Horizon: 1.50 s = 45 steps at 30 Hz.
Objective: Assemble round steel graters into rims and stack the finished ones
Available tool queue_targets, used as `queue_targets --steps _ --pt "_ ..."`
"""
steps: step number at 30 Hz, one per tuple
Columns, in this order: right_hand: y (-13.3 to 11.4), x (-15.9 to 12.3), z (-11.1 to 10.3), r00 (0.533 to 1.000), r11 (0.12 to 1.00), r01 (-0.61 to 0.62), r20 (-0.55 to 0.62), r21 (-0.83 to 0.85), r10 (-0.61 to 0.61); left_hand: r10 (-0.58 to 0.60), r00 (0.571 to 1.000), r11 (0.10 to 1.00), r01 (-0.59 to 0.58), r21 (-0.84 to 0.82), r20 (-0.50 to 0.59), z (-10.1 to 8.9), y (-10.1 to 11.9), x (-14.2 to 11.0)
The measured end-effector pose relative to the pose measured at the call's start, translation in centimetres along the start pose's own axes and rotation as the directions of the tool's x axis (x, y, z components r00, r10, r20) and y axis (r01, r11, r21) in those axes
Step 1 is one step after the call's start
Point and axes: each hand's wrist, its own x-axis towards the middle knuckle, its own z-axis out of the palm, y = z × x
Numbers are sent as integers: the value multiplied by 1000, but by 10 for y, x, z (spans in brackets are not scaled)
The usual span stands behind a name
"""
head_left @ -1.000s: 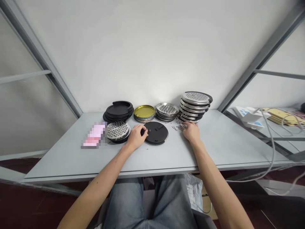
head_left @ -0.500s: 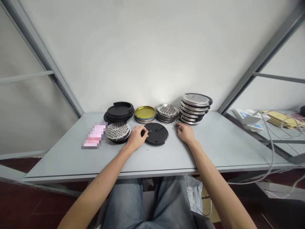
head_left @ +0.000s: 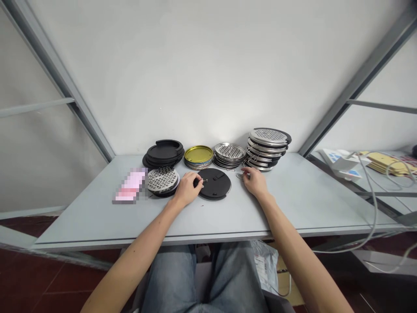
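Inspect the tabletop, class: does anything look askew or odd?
Yes: at the right, the tallest grater stack looks askew, its upper discs jutting rightward beyond the lower ones. At left, a pinkish rectangle is pixelated, hiding its details.

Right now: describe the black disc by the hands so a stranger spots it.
On the grey table, look between the left hand and the right hand. The black disc lies flat there, closer than the yellow lid. Unlike the black stack at back left, it sits low, a narrow mark on top.
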Motion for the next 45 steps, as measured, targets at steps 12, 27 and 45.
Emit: queue_targets --steps 12,27,45 --pt "-27 1 -7 969 885 101 -245 454 15 -210 976 908 172 -382 -59 3 0 4" --pt "-102 35 41 995 776 93 -29 624 -96 -521 808 348 496 -796 276 -10 19 12" --pt "-103 32 18 978 475 -161 205 865 -42 -495 769 176 544 -821 403 21 24 54"
